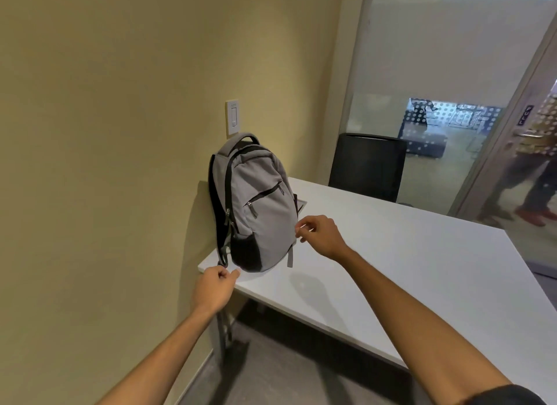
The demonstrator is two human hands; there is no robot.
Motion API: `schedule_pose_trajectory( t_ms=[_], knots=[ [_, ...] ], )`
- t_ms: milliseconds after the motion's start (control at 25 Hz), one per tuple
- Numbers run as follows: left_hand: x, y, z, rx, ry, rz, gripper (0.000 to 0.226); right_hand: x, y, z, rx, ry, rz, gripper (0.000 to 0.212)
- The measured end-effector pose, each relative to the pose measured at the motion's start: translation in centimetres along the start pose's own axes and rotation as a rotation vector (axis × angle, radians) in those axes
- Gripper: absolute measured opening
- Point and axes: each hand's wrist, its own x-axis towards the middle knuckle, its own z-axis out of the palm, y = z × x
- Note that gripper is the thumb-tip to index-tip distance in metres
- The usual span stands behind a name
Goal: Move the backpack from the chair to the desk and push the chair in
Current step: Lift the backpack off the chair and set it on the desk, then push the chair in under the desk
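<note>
Backpack (256, 205) upright on desk (391, 253), frame centre.
Left hand (215, 287) and right hand (321, 234) loosely curled beside it, both empty.

**Both arms extended, hands loosely curled**

Left arm reaches forward from lower left, forearm bare; left hand (214, 287) loosely curled, thumb and fingers drawn together, holding nothing visible; right arm reaches from lower right, dark sleeve at the upper arm; right hand (320, 235) higher and further forward, wrist bent, fingers curled inward, empty as far as shown.
</note>
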Motion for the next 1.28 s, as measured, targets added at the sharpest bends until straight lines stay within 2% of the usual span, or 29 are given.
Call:
schedule_pose_trajectory(
  t_ms=[320, 480, 760, 1080, 1280],
  knots=[
    [-8.4, -2.6, 2.1, -0.053, -0.098, 0.034, 0.029, -8.0, 0.2, -1.4, 0.008, -0.017, 0.011, 0.015],
    [-10.4, -3.1, 2.1, -0.122, -0.221, 0.145, 0.015, -12.0, -1.0, -2.3, -0.023, -0.018, 0.037, 0.019],
    [-17.1, -2.7, 0.6, -0.094, -0.410, 0.335, 0.012, -21.3, -2.6, -3.2, -0.146, -0.076, 0.117, 0.018],
    [-25.7, -2.5, -0.8, -0.035, -0.367, 0.352, 0.015, -29.8, -3.6, -5.2, -0.173, -0.135, 0.123, 0.018],
    [-33.0, -2.6, 3.0, -0.070, -0.344, 0.297, 0.016, -36.9, -2.1, -9.2, -0.215, -0.193, 0.063, 0.020]
  ],
)
